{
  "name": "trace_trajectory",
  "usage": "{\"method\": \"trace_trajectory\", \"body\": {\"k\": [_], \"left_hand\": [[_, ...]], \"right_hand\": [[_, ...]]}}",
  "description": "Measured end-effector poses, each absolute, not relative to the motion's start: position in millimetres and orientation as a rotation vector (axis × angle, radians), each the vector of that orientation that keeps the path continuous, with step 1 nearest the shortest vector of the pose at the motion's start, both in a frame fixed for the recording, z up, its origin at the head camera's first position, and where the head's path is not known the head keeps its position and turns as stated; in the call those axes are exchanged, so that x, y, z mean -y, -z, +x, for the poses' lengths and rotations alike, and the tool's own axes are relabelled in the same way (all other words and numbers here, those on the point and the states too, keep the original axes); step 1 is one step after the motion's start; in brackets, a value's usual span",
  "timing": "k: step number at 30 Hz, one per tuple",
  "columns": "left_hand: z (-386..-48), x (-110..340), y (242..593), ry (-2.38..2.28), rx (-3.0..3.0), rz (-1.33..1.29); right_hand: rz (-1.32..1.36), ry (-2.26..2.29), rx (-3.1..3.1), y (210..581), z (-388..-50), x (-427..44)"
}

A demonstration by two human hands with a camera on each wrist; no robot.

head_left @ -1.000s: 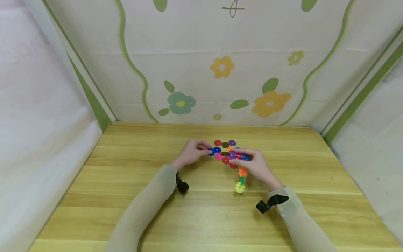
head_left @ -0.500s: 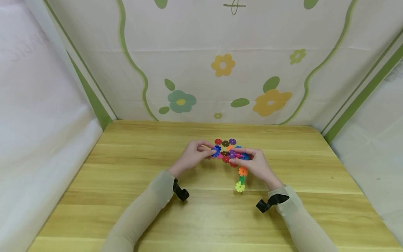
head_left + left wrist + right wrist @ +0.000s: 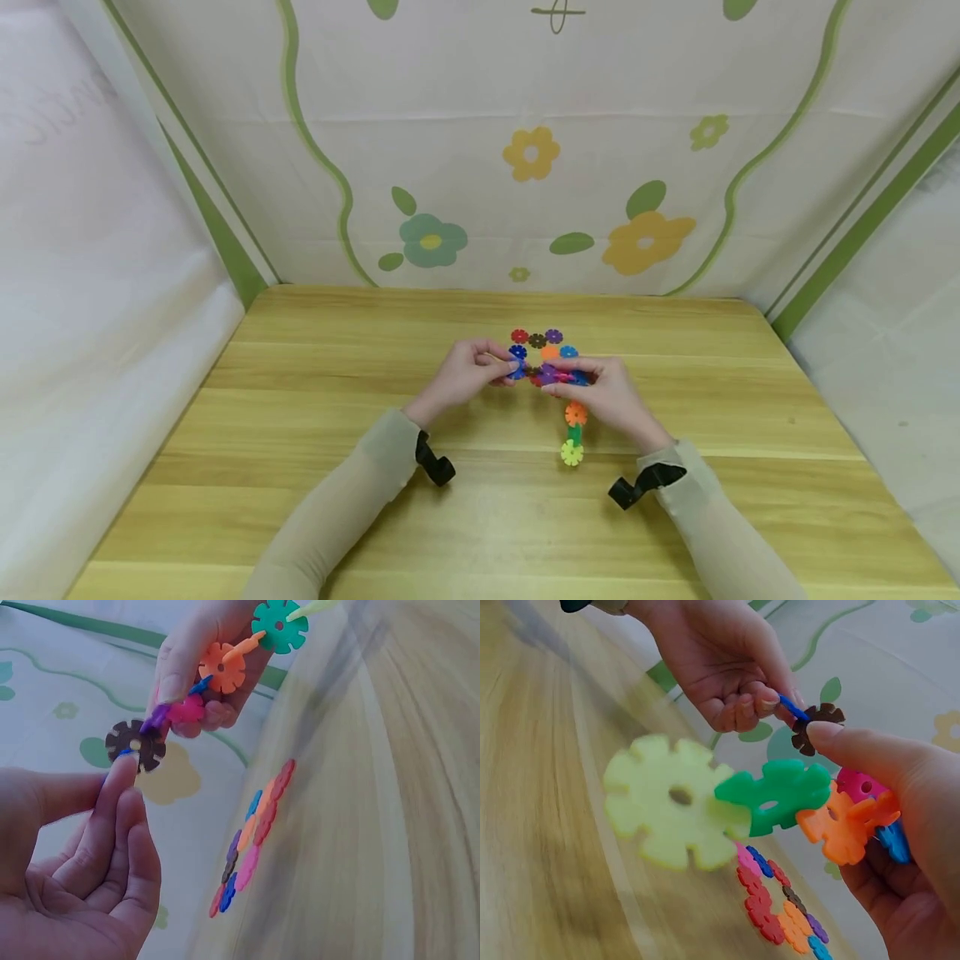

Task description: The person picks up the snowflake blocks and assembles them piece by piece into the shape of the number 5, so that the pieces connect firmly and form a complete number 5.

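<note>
My left hand [image 3: 467,372] pinches a blue notched flower disc [image 3: 792,707] between thumb and fingertips, its edge meeting a brown disc [image 3: 154,754]. That brown disc is at one end of a chain of interlocking discs, which my right hand [image 3: 617,398] grips near the purple disc [image 3: 156,718] and pink disc [image 3: 187,710]. From the right hand the chain runs on through orange [image 3: 223,669] and green discs [image 3: 780,796] to a yellow-green disc [image 3: 664,806] hanging at the other end. Whether the blue disc is slotted into the brown one I cannot tell.
Several loose discs lie flat on the wooden table [image 3: 480,517] beneath and behind the hands, among them a red disc [image 3: 519,336], a pink disc [image 3: 247,868] and a purple disc [image 3: 553,336]. A patterned fabric wall [image 3: 465,100] stands behind the table.
My left hand has moved a little right with the blue disc, from apart to the chain's brown end. The right hand stays nearly in place; the chain's hanging end has shifted slightly.
</note>
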State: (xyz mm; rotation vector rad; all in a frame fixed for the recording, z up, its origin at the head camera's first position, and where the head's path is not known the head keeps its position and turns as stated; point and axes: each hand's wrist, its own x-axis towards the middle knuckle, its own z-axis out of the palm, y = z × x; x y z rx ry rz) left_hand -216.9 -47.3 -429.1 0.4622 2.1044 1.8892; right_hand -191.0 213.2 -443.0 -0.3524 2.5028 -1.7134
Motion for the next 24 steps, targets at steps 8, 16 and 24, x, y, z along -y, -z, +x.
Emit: {"method": "trace_trajectory", "body": {"k": [8, 16, 24], "left_hand": [[-214.6, 46.3, 425.4, -1.884, -2.130, 0.433], [-215.6, 42.8, 429.7, -1.898, -2.145, 0.414], [-217.8, 44.2, 431.8, -1.907, -2.137, 0.408]], "right_hand": [[-0.360, 1.698, -2.542, 441.4, -188.6, -210.2], [-0.381, 1.705, -2.568, 440.4, -187.9, -208.0], [-0.329, 1.708, -2.532, 441.4, -188.2, -208.3]]}}
